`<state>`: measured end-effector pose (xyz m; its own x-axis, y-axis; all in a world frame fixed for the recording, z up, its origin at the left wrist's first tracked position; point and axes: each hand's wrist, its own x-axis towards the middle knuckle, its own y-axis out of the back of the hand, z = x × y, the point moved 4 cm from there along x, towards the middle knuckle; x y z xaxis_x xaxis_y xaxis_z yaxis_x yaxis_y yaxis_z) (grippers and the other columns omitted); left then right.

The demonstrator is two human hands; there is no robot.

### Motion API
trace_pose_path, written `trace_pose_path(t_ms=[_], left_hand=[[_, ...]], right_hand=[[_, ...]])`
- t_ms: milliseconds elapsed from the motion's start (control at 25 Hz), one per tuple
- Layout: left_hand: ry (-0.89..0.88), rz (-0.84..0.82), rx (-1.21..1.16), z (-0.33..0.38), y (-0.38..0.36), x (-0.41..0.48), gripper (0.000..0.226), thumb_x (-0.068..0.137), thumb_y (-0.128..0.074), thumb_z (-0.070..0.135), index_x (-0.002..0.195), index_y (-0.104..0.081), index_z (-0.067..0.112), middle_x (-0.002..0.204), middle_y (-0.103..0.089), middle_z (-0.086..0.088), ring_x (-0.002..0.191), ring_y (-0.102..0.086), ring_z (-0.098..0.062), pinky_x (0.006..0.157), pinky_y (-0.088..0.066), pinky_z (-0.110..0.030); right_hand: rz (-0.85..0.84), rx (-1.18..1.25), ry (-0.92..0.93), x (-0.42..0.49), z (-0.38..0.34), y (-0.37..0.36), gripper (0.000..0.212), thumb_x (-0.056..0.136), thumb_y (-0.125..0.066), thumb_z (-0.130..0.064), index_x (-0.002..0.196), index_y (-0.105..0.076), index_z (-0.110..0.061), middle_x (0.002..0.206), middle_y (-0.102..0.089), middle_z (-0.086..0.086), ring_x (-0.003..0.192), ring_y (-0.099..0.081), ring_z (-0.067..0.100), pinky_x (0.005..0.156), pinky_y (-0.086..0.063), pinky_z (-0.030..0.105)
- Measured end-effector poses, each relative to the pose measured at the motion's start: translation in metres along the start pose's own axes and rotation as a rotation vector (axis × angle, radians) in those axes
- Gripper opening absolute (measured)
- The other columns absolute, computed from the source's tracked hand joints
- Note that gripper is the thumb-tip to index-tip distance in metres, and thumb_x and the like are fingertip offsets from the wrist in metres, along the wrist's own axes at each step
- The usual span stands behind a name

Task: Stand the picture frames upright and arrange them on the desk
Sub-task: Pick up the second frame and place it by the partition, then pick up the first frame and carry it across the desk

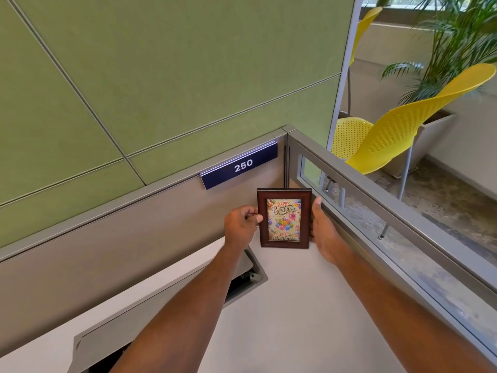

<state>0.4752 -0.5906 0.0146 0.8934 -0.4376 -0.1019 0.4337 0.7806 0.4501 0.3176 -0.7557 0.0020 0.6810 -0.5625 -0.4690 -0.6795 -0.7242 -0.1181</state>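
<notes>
Desk (295, 305) corner | frame (284, 219) upright, long axis vertical, between hands | left hand (240, 224) pinches left edge | right hand (322, 230) clasps right edge

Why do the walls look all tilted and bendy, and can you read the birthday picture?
Head view: the wide-angle lens tilts and bows the green wall panels and the grey partition rail; light is soft and even, no hard shadows on the desk; the picture frame, between left hand and right hand, is sharp enough to read Happy Birthday.
</notes>
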Motion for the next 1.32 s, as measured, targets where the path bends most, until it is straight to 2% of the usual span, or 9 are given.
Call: trace_pose_path(t_ms=[280, 440, 520, 640, 720, 840, 960, 1080, 1320], left_hand=[[0.017, 0.081, 0.057, 0.015, 0.022, -0.014, 0.023, 0.098, -0.077, 0.016, 0.119, -0.08, 0.008, 0.111, -0.082, -0.006, 0.103, -0.076, -0.022, 0.097, -0.063, -0.038], [0.043, 0.128, 0.037, 0.03, 0.059, -0.027, 0.02, 0.101, -0.072, 0.027, 0.105, -0.083, 0.01, 0.1, -0.082, -0.009, 0.092, -0.074, -0.023, 0.091, -0.061, -0.037], [0.044, 0.152, 0.033, 0.039, 0.079, -0.036, 0.027, 0.103, -0.068, 0.032, 0.096, -0.082, 0.01, 0.09, -0.081, -0.011, 0.081, -0.071, -0.022, 0.085, -0.061, -0.039], [0.055, 0.189, -0.046, 0.051, 0.108, -0.058, 0.026, 0.104, -0.061, 0.022, 0.087, -0.078, 0.012, 0.081, -0.077, -0.015, 0.074, -0.069, -0.022, 0.086, -0.065, -0.046], [0.055, 0.191, -0.121, 0.058, 0.123, -0.081, 0.03, 0.105, -0.052, 0.006, 0.091, -0.077, 0.016, 0.077, -0.074, -0.009, 0.072, -0.07, -0.022, 0.086, -0.066, -0.046], [0.028, 0.225, -0.132, 0.072, 0.148, -0.124, 0.035, 0.102, -0.046, -0.004, 0.098, -0.077, 0.013, 0.078, -0.073, -0.008, 0.072, -0.071, -0.024, 0.076, -0.066, -0.036], [0.045, 0.273, -0.128, 0.079, 0.176, -0.165, 0.032, 0.1, -0.048, -0.001, 0.108, -0.078, 0.009, 0.082, -0.075, -0.009, 0.072, -0.071, -0.024, 0.061, -0.059, -0.019], [0.076, 0.333, -0.196, 0.078, 0.203, -0.205, 0.024, 0.102, -0.054, 0.008, 0.107, -0.077, 0.013, 0.081, -0.077, -0.008, 0.072, -0.073, -0.026, 0.082, -0.064, -0.036], [0.117, 0.413, -0.26, 0.053, 0.259, -0.288, 0.019, 0.102, -0.056, 0.016, 0.102, -0.075, 0.016, 0.09, -0.081, -0.01, 0.085, -0.078, -0.027, 0.089, -0.061, -0.04]], right_hand=[[0.011, -0.093, 0.031, -0.024, 0.0, 0.011, 0.088, 0.1, -0.029, -0.078, 0.158, -0.051, -0.016, 0.152, -0.063, 0.012, 0.139, -0.061, 0.03, 0.123, -0.042, 0.048], [0.049, -0.134, 0.064, -0.064, 0.003, 0.013, 0.072, 0.106, -0.034, -0.069, 0.157, -0.053, -0.021, 0.152, -0.06, 0.003, 0.138, -0.056, 0.027, 0.104, -0.04, 0.037], [0.089, -0.115, 0.081, -0.09, 0.003, 0.013, 0.058, 0.108, -0.04, -0.062, 0.144, -0.061, -0.021, 0.136, -0.063, -0.004, 0.129, -0.059, 0.024, 0.104, -0.036, 0.037], [0.122, -0.111, 0.115, -0.134, 0.002, 0.005, 0.031, 0.112, -0.047, -0.045, 0.097, -0.067, -0.027, 0.103, -0.064, -0.014, 0.097, -0.06, 0.004, 0.096, -0.04, 0.034], [0.119, -0.122, 0.132, -0.159, 0.012, 0.0, 0.027, 0.11, -0.053, -0.047, 0.098, -0.067, -0.028, 0.106, -0.068, -0.009, 0.098, -0.061, 0.006, 0.09, -0.044, 0.035], [0.062, -0.183, 0.118, -0.19, 0.025, -0.012, 0.036, 0.103, -0.055, -0.063, 0.115, -0.065, -0.031, 0.119, -0.067, -0.009, 0.12, -0.063, 0.021, 0.096, -0.043, 0.039], [-0.023, -0.231, 0.122, -0.221, 0.024, -0.03, 0.034, 0.103, -0.054, -0.064, 0.103, -0.065, -0.033, 0.114, -0.067, -0.009, 0.12, -0.063, 0.024, 0.095, -0.044, 0.039], [-0.081, -0.271, 0.139, -0.253, 0.026, -0.05, 0.046, 0.103, -0.054, -0.065, 0.107, -0.068, -0.022, 0.121, -0.071, 0.005, 0.121, -0.064, 0.028, 0.094, -0.047, 0.04], [-0.234, -0.375, 0.132, -0.309, 0.054, -0.095, 0.061, 0.104, -0.051, -0.064, 0.127, -0.062, -0.009, 0.139, -0.065, 0.016, 0.13, -0.061, 0.032, 0.112, -0.047, 0.048]])
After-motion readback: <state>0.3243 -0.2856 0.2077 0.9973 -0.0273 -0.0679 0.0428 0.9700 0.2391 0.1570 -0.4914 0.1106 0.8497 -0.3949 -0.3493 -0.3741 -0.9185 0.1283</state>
